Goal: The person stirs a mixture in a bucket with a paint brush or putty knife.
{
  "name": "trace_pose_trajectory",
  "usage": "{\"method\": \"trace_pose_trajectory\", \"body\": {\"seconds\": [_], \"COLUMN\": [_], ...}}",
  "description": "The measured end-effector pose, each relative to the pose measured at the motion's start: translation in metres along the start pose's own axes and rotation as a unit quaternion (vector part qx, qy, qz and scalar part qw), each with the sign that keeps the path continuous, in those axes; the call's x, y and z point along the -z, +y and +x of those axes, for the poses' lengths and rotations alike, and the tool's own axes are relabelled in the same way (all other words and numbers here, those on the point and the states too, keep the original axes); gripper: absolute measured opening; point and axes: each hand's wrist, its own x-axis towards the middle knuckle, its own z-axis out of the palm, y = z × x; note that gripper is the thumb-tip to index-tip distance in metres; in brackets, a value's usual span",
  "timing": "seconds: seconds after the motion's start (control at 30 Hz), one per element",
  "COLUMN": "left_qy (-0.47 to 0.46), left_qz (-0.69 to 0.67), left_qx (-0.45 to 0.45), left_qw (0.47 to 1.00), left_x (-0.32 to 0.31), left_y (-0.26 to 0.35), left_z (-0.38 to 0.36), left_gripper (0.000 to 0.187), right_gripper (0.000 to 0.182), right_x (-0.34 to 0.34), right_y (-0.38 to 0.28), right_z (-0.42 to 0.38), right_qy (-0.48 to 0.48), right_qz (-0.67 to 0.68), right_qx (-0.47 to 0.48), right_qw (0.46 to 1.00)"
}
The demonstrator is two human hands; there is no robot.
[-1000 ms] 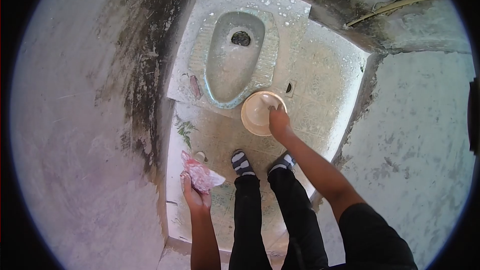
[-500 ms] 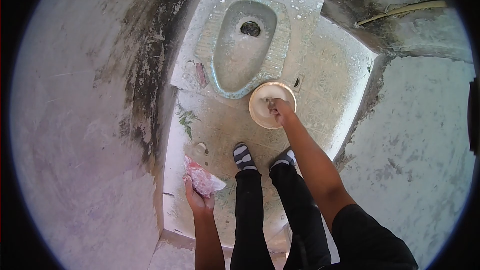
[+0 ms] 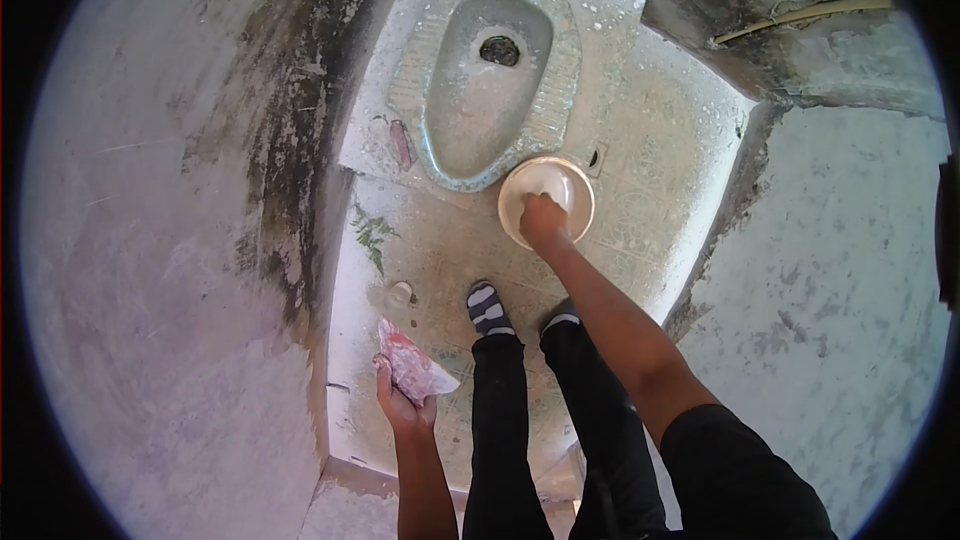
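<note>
In my left hand (image 3: 407, 408), low on the left, is a crumpled pink-and-white plastic bag (image 3: 412, 366), with my fingers closed around its lower side. My right hand (image 3: 543, 220) reaches over the round pale bucket (image 3: 588, 221), near its front edge. Its fingers are curled and face down, so whatever they hold is hidden. Whitish liquid or powder (image 3: 545, 177) shows inside the bucket. Just behind the bucket lies the squat toilet (image 3: 470, 140), its bowl dusty and its drain hole dark.
A small floor drain (image 3: 595, 159) is right of the bucket. A fern sprig (image 3: 373, 238), a pinkish brick-like piece (image 3: 401, 145) and a small white round object (image 3: 400, 293) lie on the left. My sandalled feet (image 3: 488, 310) stand in front. Stained walls enclose the floor.
My right hand has shifted slightly left in the bucket and turned, with its back now facing up. The left hand and the bag have moved a little right.
</note>
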Motion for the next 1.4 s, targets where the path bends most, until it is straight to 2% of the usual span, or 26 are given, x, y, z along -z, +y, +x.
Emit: {"method": "trace_pose_trajectory", "body": {"seconds": [0.03,0.2,0.27,0.3,0.37,0.53,0.6,0.63,0.67,0.73,0.77,0.8,0.83,0.87,0.9,0.97,1.0,1.07,1.13,1.2,1.23,1.27,1.3,1.33,1.4], "left_qy": [0.004,0.016,-0.001,-0.001,0.032,0.025,0.031,0.038,0.044,0.021,-0.001,-0.003,0.01,0.025,0.024,-0.002,-0.003,-0.005,-0.001,-0.004,-0.019,-0.031,-0.03,-0.02,-0.009], "left_qz": [0.002,-0.006,0.0,0.001,0.018,0.021,0.019,0.017,0.014,0.013,0.01,0.009,0.009,0.009,0.011,0.027,0.03,0.025,0.022,0.019,0.018,0.016,0.016,0.016,0.013], "left_qx": [0.004,0.011,0.032,0.034,0.039,0.025,0.022,0.024,0.025,0.018,0.013,0.012,0.013,0.014,0.014,0.015,0.012,0.002,0.006,0.011,0.009,0.007,0.006,0.005,0.006], "left_qw": [1.0,1.0,0.999,0.999,0.999,0.999,0.999,0.999,0.999,1.0,1.0,1.0,1.0,1.0,1.0,1.0,0.999,1.0,1.0,1.0,1.0,0.999,0.999,1.0,1.0], "left_x": [-0.002,0.001,0.01,0.01,0.007,0.004,0.004,0.003,0.001,0.002,0.0,-0.003,-0.007,-0.009,-0.008,-0.006,-0.006,-0.007,-0.009,-0.011,-0.009,-0.008,-0.008,-0.009,-0.011], "left_y": [-0.001,-0.007,-0.009,-0.01,-0.013,-0.01,-0.008,-0.005,-0.002,0.004,0.005,0.006,0.007,0.007,0.005,0.003,0.003,0.005,0.006,0.005,0.005,0.005,0.007,0.007,0.004], "left_z": [-0.001,-0.009,-0.009,-0.01,-0.009,-0.005,-0.007,-0.008,-0.009,-0.012,-0.012,-0.014,-0.016,-0.017,-0.017,-0.013,-0.01,-0.008,-0.009,-0.009,-0.008,-0.008,-0.01,-0.013,-0.013], "left_gripper": [0.026,0.028,0.03,0.03,0.031,0.031,0.031,0.03,0.03,0.029,0.029,0.029,0.029,0.029,0.029,0.028,0.028,0.027,0.027,0.027,0.027,0.027,0.027,0.027,0.028], "right_gripper": [0.018,0.02,0.022,0.022,0.022,0.02,0.02,0.022,0.022,0.019,0.018,0.018,0.016,0.015,0.015,0.017,0.017,0.019,0.018,0.019,0.019,0.017,0.017,0.017,0.018], "right_x": [0.009,0.041,0.062,0.058,0.046,-0.016,-0.023,-0.023,-0.023,-0.005,0.006,0.015,0.023,0.03,0.029,0.024,0.023,0.018,-0.006,-0.038,-0.039,-0.038,-0.038,-0.028,-0.002], "right_y": [0.0,0.034,0.03,0.031,0.031,0.028,0.029,0.034,0.041,0.048,0.054,0.051,0.05,0.048,0.046,0.034,0.027,0.011,0.016,0.032,0.04,0.051,0.059,0.06,0.061], "right_z": [-0.001,-0.029,-0.037,-0.036,-0.029,-0.008,0.005,0.014,0.013,0.005,0.0,-0.007,-0.014,-0.019,-0.017,-0.004,0.001,0.01,0.022,0.032,0.032,0.031,0.027,0.019,0.001], "right_qy": [-0.042,-0.039,0.027,0.026,0.009,-0.001,0.07,-0.004,-0.005,-0.026,-0.023,-0.022,0.093,0.202,0.203,0.082,0.082,-0.017,-0.027,-0.021,-0.02,-0.05,-0.078,-0.079,0.018], "right_qz": [0.018,0.075,0.054,0.053,-0.034,0.006,0.145,0.37,0.371,0.59,0.528,0.529,0.346,0.141,0.142,0.007,0.012,0.018,0.044,0.269,0.271,0.488,0.669,0.668,0.486], "right_qx": [0.007,0.018,0.007,0.005,-0.036,-0.015,-0.077,-0.184,-0.183,-0.193,-0.178,-0.176,-0.085,0.009,0.008,-0.05,-0.05,-0.015,-0.04,-0.141,-0.141,-0.229,-0.304,-0.304,-0.175], "right_qw": [0.999,0.996,0.998,0.998,0.999,1.0,0.984,0.911,0.91,0.784,0.83,0.83,0.93,0.969,0.969,0.995,0.995,1.0,0.998,0.952,0.952,0.841,0.673,0.675,0.856]}}
